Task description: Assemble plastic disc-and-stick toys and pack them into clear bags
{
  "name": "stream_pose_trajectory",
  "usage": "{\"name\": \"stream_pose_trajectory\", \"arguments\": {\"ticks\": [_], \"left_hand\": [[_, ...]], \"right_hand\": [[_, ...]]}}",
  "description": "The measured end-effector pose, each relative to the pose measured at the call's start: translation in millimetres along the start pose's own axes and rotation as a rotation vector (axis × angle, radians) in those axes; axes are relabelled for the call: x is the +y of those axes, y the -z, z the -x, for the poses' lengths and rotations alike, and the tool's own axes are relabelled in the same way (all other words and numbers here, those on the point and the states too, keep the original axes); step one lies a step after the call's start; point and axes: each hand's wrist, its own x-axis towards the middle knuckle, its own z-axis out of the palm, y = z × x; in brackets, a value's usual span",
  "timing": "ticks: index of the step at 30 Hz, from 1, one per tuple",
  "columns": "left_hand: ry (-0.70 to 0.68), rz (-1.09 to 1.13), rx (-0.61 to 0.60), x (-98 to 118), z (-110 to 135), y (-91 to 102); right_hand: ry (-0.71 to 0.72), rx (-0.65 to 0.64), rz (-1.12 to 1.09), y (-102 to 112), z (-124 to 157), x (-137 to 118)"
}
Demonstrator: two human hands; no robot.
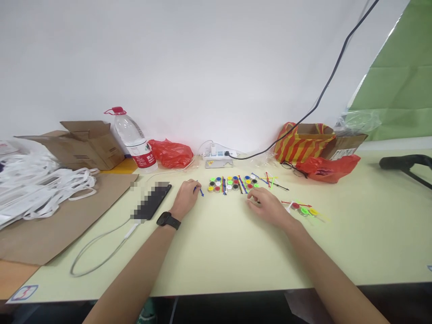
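My left hand (185, 196) rests low over the table with its fingers closed around a thin blue arrow-shaped plastic stick (202, 193), whose pointed end sticks out past the fingertips. To the right lie rows of small round discs (230, 187) in yellow, green, white, red, blue and black. Bundles of coloured arrow sticks (242, 184) lie between the groups of discs. At the right end of these rows hovers my right hand (265, 204), its fingers loosely curled and the thumb apart from the index finger, with nothing visible between them. A black watch (168, 220) circles my left wrist.
Loose arrow sticks (270, 180) cross behind my right hand, and a few discs (304, 210) lie right of it. Left are a phone (158, 202) on a cable, a water bottle (138, 144) and white straps (43, 184). A power strip (219, 155) and bags (332, 168) line the wall.
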Motion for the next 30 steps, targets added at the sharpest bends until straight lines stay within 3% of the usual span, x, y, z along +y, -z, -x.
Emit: {"name": "stream_pose_trajectory", "arguments": {"ticks": [6, 11, 18, 21, 23, 27, 30], "left_hand": [[0.025, 0.032, 0.069, 5.6, -1.3, 8.1], [-0.009, 0.141, 0.069, 29.0, 1.2, 10.9], [-0.082, 0.416, -0.047, 73.1, 17.4, 0.4], [-0.154, 0.462, -0.161, 91.4, 26.0, -5.0], [-0.215, 0.494, -0.245, 102.1, 30.8, -7.4], [-0.311, 0.526, -0.344, 116.3, 37.0, -9.8], [-0.33, 0.539, -0.375, 120.0, 38.9, -8.4]], "right_hand": [[-0.079, -0.09, 0.063, -4.2, 0.2, 7.7], [-0.207, -0.087, 0.212, -0.2, -1.8, 26.2], [-0.387, 0.098, 0.38, 5.5, -2.4, 38.1], [-0.287, 0.25, 0.247, 5.6, -4.4, 31.8], [-0.17, 0.243, 0.031, 2.6, -5.8, 23.5], [-0.01, -0.027, -0.461, -7.9, -6.5, 4.4], [0.016, -0.141, -0.564, -12.7, -5.3, -3.9]]}}
